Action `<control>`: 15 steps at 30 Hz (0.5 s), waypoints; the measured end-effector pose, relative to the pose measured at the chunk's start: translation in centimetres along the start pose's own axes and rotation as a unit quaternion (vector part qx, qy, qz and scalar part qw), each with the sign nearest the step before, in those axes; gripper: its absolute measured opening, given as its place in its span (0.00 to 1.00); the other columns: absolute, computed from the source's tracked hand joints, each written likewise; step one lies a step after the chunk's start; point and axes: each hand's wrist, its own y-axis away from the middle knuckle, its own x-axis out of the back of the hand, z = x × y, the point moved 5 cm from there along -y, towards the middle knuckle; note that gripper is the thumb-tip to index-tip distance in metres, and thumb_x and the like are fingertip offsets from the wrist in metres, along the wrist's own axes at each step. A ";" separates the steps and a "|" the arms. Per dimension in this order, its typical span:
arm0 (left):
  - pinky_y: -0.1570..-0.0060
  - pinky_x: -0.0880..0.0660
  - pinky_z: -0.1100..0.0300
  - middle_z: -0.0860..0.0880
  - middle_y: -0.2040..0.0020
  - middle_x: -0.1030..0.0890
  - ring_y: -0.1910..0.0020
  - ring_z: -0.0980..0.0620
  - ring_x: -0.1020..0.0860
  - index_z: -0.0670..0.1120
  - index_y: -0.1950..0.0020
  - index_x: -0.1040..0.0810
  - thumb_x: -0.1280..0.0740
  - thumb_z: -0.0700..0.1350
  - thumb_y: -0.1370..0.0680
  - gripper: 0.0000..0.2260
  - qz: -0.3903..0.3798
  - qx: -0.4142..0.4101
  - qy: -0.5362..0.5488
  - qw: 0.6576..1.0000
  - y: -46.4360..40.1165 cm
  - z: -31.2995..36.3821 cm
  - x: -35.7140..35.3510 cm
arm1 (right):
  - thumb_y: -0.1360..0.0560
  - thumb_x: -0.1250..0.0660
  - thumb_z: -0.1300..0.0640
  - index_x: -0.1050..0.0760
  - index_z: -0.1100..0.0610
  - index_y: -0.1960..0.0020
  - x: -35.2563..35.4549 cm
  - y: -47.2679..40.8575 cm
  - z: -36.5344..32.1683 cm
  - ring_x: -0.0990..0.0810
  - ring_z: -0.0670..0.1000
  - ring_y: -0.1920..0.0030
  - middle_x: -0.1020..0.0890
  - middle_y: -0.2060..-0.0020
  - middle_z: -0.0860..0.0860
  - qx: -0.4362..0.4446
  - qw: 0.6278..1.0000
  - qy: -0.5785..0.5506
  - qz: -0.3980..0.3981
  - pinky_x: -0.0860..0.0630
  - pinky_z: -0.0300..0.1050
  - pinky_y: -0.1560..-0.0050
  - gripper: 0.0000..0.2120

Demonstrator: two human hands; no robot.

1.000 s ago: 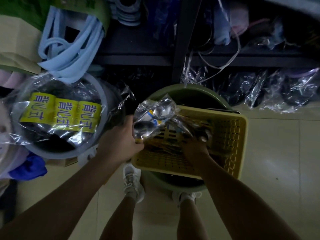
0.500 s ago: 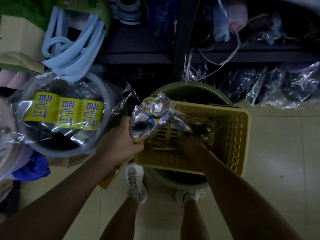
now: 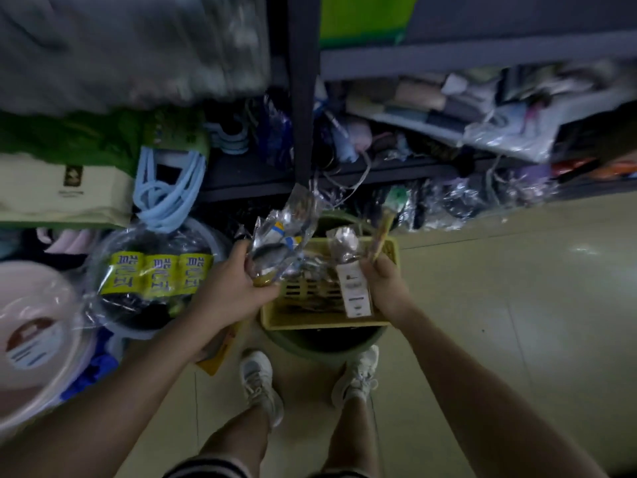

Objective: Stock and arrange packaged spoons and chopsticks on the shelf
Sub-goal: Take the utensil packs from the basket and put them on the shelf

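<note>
Head view, dim and blurred toward the top. Left hand [image 3: 234, 284] clamped round a bundle of clear-wrapped spoons [image 3: 279, 243], bowls of the spoons showing through the plastic, bundle raised just above the near-left corner of the yellow basket [image 3: 296, 322]. Right hand [image 3: 387, 288] curled on a spoon pack [image 3: 351, 270] with a white label card, plus a slim yellowish pack [image 3: 381, 236], probably chopsticks, pinched alongside and sticking up past the fingers. Hands apart, basket between and below them. More wrapped cutlery left lying in the basket, details too dark to sort. Basket seated on a green bucket [image 3: 324, 343] directly ahead of the feet. Beyond both hands: dark shelf [image 3: 248, 174] with an upright post, crowded with bagged goods. Left of the left hand: basin [image 3: 210, 236] holding a plastic-wrapped roll with yellow labels.

Step judged: pickup from the basket, both hands loaded, nothing shelved yet from this handful. Next move judged to call for lifting forward past the post to a free spot on the shelf, then laying packs flat and grouped by kind. Slippery film a risk: loose bundle in the left hand likely to slide if the grip eased.
</note>
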 end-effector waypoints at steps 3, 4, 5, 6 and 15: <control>0.52 0.26 0.55 0.53 0.49 0.24 0.49 0.49 0.22 0.50 0.35 0.35 0.27 0.48 0.32 0.29 -0.028 -0.050 0.016 0.998 2.6 4.4 2.2 | 0.19 0.44 0.57 0.30 0.56 0.44 2.5 4.3 -4.2 0.20 0.43 0.64 0.22 0.59 0.50 -0.009 0.987 -0.142 0.074 0.24 0.31 0.67 0.07; 0.51 0.26 0.54 0.53 0.49 0.24 0.48 0.49 0.22 0.50 0.35 0.35 0.27 0.49 0.32 0.29 -0.034 -0.067 0.013 0.997 3.4 6.1 2.8 | 0.19 0.44 0.57 0.30 0.56 0.46 3.6 5.5 -5.7 0.20 0.43 0.66 0.22 0.62 0.49 -0.003 0.981 -0.168 0.096 0.25 0.32 0.69 0.06; 0.51 0.26 0.53 0.53 0.49 0.24 0.48 0.48 0.22 0.50 0.35 0.35 0.27 0.49 0.32 0.30 -0.039 -0.086 0.008 0.995 4.2 7.9 3.2 | 0.20 0.44 0.56 0.29 0.56 0.48 4.7 6.6 -7.1 0.21 0.46 0.65 0.23 0.64 0.50 0.001 0.975 -0.191 0.115 0.25 0.35 0.68 0.06; 0.52 0.25 0.52 0.53 0.48 0.24 0.49 0.48 0.22 0.50 0.34 0.36 0.27 0.50 0.32 0.30 -0.045 -0.103 0.006 0.994 4.9 9.9 3.4 | 0.20 0.43 0.55 0.29 0.55 0.50 5.9 7.8 -8.4 0.23 0.49 0.65 0.23 0.65 0.50 0.002 0.970 -0.204 0.130 0.24 0.38 0.66 0.06; 0.57 0.28 0.61 0.58 0.54 0.21 0.56 0.58 0.22 0.53 0.46 0.30 0.26 0.45 0.33 0.20 0.004 -0.238 0.151 0.959 9.3 30.5 1.9 | 0.21 0.41 0.60 0.27 0.59 0.52 21.5 15.4 -19.4 0.21 0.50 0.75 0.20 0.73 0.52 0.046 0.959 -0.263 0.097 0.24 0.42 0.74 0.05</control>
